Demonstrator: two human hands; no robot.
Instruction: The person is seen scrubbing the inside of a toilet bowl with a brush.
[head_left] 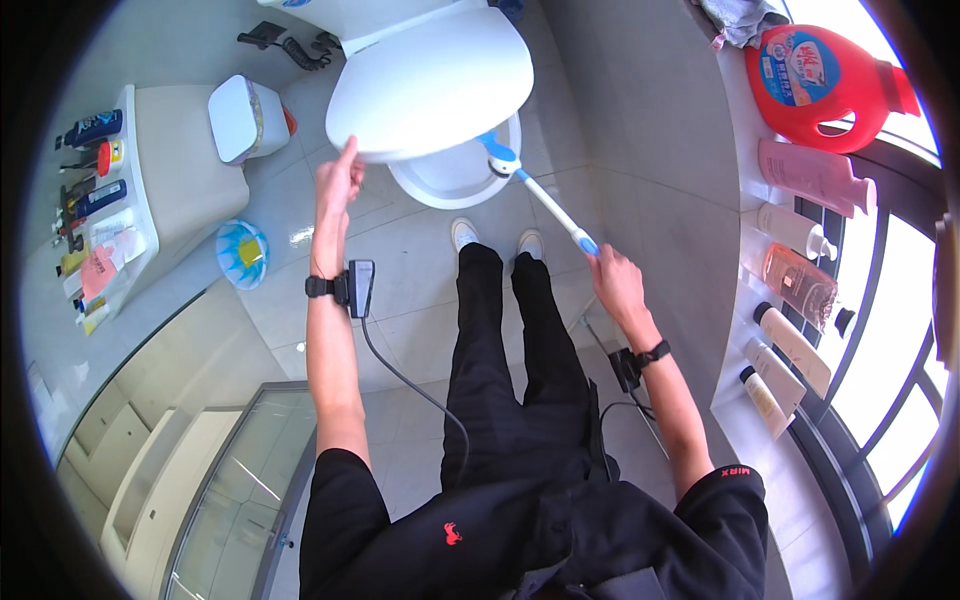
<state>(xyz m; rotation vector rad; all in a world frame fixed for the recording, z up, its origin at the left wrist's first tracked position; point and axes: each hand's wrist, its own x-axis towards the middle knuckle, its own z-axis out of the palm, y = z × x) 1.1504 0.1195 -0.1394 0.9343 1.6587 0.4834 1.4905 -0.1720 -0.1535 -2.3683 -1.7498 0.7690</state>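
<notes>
In the head view, a white toilet lid is tilted partway above the white toilet bowl, whose near rim shows beneath it. My left hand is at the lid's near left edge, thumb on top, the other fingers curled and partly hidden. My right hand is closed round the end of a white and blue toilet brush. The brush slants up and to the left, its blue and white head over the right side of the bowl rim, the tip hidden under the lid.
At the left are a counter with toiletries, a white bin and a blue basin. Right, a window ledge holds a red detergent jug and several bottles. A glass panel stands lower left. Cables hang from both wrists.
</notes>
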